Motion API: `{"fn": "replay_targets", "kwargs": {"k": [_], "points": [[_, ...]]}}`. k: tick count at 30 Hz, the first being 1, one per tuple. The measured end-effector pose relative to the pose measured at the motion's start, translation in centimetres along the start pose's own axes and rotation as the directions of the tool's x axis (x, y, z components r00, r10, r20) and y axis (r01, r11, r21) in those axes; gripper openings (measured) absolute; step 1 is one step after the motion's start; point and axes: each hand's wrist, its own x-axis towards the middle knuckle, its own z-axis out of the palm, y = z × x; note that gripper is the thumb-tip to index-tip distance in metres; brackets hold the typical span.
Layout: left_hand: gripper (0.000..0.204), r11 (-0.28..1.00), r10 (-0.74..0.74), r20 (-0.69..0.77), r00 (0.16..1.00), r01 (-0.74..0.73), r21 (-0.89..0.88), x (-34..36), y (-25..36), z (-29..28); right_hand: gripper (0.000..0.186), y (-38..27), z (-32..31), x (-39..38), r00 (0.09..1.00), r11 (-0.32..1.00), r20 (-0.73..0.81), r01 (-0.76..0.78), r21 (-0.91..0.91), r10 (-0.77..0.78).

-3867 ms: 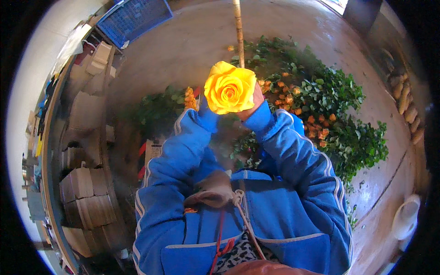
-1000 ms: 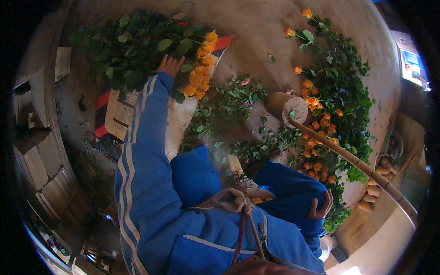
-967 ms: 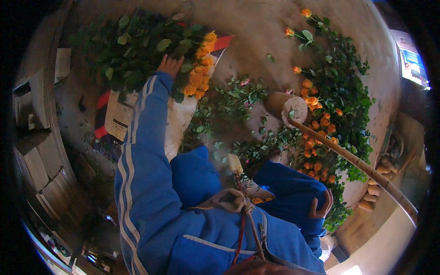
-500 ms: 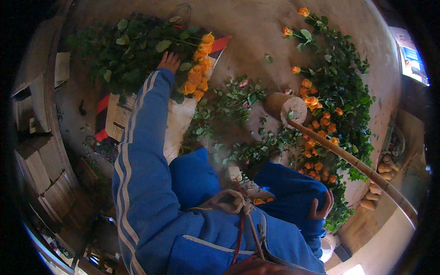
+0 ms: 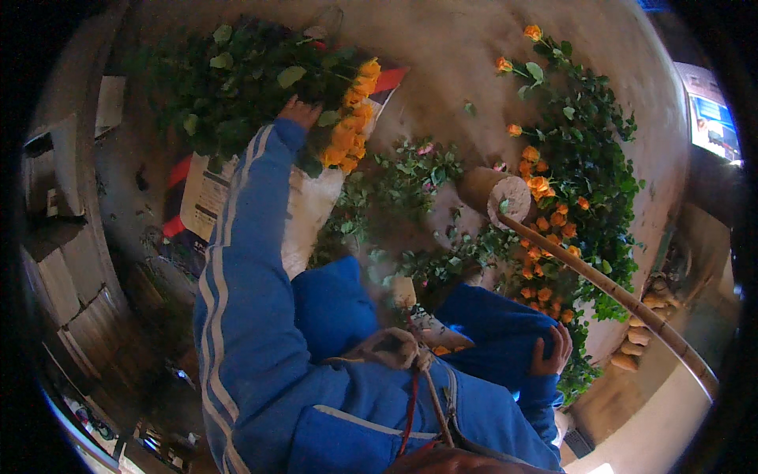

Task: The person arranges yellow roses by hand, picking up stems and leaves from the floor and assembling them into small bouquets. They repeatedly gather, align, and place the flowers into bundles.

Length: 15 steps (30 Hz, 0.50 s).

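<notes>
My left hand (image 5: 300, 114) lies on the dark leafy stems of a bunch of orange roses (image 5: 351, 126) at the upper left. Its visible fingers are stretched over the foliage, with the tips partly lost among leaves. That bunch rests on a sheet of printed cardboard (image 5: 207, 189) with red and black edges. My right hand (image 5: 552, 350) rests on my blue-clad right knee, empty, its fingers spread. A second spread of orange roses (image 5: 545, 188), with long green leafy stems, lies on the floor to the right.
Between the bunches are cut leaves and small pink blooms (image 5: 418, 170). A round block (image 5: 497, 197) stands near the middle, and a long pole (image 5: 608, 284) slants from it to the lower right. Stacked boards (image 5: 71, 284) line the left; potato-like lumps (image 5: 632, 344) lie at the right.
The view has tilted slightly, shifting the floor items a little down and right. My left hand's fingers have sunk further into the leaves. My right hand stays on the knee.
</notes>
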Motion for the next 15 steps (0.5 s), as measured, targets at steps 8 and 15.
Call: {"fn": "replay_targets", "kwargs": {"k": [8, 15], "points": [[0.034, 0.996, 0.008, -0.401, 0.916, -0.041, -0.074, -10.4, -3.8, -6.6, 0.03, -1.8, -0.5, -0.4, 1.0, 1.0, -0.023, -0.019, 0.0, 0.019], [0.035, 0.831, -0.554, -0.444, 0.705, 0.499, -0.244, -23.8, -14.4, -17.1, 0.03, -1.4, -0.8, -2.7, 0.999, 1.0, -0.045, 0.006, -0.011, -0.007]]}}
